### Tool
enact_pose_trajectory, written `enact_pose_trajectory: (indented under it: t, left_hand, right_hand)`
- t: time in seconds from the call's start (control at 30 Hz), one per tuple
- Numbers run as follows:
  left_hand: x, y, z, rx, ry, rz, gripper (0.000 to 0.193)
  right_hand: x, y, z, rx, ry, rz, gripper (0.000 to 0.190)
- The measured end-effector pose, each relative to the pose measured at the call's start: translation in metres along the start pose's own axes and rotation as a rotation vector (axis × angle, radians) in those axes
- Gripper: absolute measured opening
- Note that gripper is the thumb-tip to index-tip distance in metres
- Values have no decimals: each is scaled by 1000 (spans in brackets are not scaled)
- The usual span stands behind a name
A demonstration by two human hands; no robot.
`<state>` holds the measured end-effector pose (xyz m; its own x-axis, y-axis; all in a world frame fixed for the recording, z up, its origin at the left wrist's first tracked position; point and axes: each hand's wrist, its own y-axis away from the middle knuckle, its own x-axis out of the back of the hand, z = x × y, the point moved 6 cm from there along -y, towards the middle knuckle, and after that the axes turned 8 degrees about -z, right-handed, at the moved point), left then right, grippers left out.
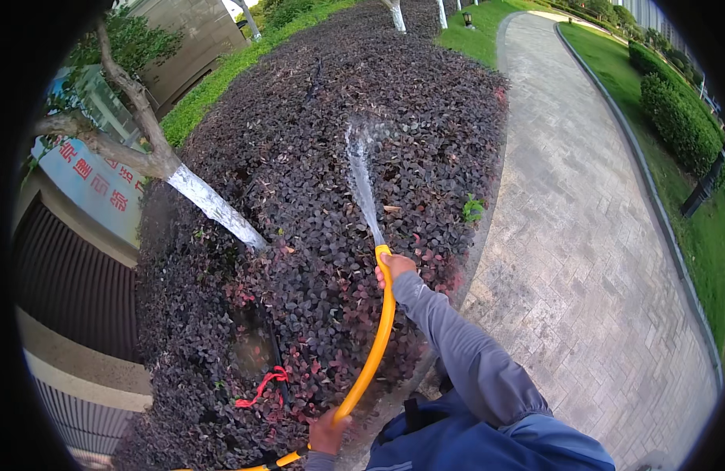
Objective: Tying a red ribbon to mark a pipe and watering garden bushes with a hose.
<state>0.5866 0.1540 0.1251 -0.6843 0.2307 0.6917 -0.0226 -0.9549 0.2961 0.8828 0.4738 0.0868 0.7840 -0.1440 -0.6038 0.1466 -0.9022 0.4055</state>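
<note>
A yellow garden hose [371, 359] curves up from the lower left over a bed of dark purple-leaved shrubs [315, 194]. Near its open end my right hand [395, 269] grips it, with the thumb by the mouth. A stream of water [362, 182] sprays from the mouth away from me onto the shrubs. Lower down, my left hand [329, 433] is closed around the same hose. Past that hand the hose runs out at the bottom edge and bears dark bands.
A tree trunk painted white [215, 203] leans out of the shrubs at left. Red cord [265, 385] is tied near a dark thin pole [274, 341]. A paved path [574, 247] with curbs runs along the right, beside grass [701, 241]. A louvered wall [74, 282] stands at far left.
</note>
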Motion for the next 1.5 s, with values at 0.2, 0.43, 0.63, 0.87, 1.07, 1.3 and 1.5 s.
enact_pose_trajectory:
  t: [0.2,0.43,0.63,0.87,1.07,1.3,1.5]
  left_hand:
    - [4,5,8,34,3,-10,37]
    - [4,-7,-8,57,112,-42,36]
    - [15,6,10,207,328,-225,30]
    - [38,14,-15,188,181,-390,32]
    - [48,44,-16,226,226,-472,33]
    - [37,65,-13,254,205,-409,32]
    - [8,54,37,224,170,-295,37]
  right_hand:
    - [-3,-1,4,-1,-15,0,24]
    - [14,13,2,81,-114,115,26]
    - [32,28,22,76,-225,216,23]
    - [33,53,60,-31,-356,239,21]
    - [34,84,88,-72,-403,275,23]
    - [43,101,79,-87,-422,260,22]
    - [64,101,26,-36,-389,234,21]
